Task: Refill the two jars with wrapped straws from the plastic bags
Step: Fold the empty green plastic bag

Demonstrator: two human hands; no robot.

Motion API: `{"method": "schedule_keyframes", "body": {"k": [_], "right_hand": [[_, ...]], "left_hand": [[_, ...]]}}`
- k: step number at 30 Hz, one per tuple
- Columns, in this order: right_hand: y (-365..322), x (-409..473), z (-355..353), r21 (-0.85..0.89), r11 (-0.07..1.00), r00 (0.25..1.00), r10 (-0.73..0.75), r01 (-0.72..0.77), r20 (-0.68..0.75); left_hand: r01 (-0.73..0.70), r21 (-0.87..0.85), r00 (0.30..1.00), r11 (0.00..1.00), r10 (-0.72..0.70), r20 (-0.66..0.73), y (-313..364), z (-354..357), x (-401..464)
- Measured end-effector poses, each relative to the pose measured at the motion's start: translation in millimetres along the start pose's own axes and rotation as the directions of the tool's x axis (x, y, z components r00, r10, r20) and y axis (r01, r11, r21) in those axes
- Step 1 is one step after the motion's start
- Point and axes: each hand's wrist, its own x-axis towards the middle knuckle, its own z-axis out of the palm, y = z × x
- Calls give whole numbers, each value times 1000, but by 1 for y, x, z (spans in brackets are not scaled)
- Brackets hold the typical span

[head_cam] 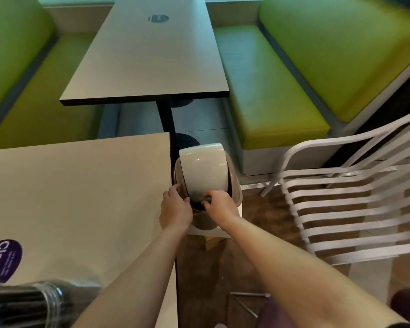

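A clear plastic container of dark wrapped straws (21,304) lies blurred at the bottom left, on the near table (81,197); I cannot tell if it is a jar or a bag. Both my hands are away from it, at a beige swing-lid bin (204,169) that stands off the table's right edge. My left hand (175,209) grips the bin's left rim beside the tilted lid. My right hand (219,205) has its fingers curled into the dark opening under the lid. Whether it holds anything there is hidden.
A second long table (147,58) stands ahead between two green benches, one to its left (17,95) and one to its right (282,91). A white slatted chair (341,209) stands close on the right. A purple round sticker (3,259) marks the near table.
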Motion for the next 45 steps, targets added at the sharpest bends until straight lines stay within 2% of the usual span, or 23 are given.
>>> {"method": "schedule_keyframes", "body": {"k": [7, 13, 19, 22, 27, 35, 45], "right_hand": [[-16, -56, -13, -8, 1000, 1000, 0, 0, -21], [-39, -117, -9, -18, 1000, 992, 3, -5, -125], [-83, -189, 10, -8, 1000, 983, 12, -14, -181], [-101, -228, 30, 24, 1000, 978, 25, -20, -206], [-122, -278, 64, 50, 997, 978, 73, -64, -195], [-156, -321, 103, -20, 1000, 993, 16, -19, -113], [-205, -354, 171, -55, 996, 995, -65, 69, 78]], "left_hand": [[-71, 37, 997, 997, 70, 21, -3, -35, -38], [-141, 66, 989, 988, 137, 61, -11, -70, -90], [-231, 20, 965, 973, 227, 128, -47, -115, -142], [-285, -21, 936, 958, 283, 210, -74, -135, -166], [-303, -42, 917, 952, 303, 258, -115, -162, -198], [-247, -5, 942, 969, 241, 234, -189, -210, -231], [-44, -36, 999, 998, 44, 11, -283, -269, -258]]}}
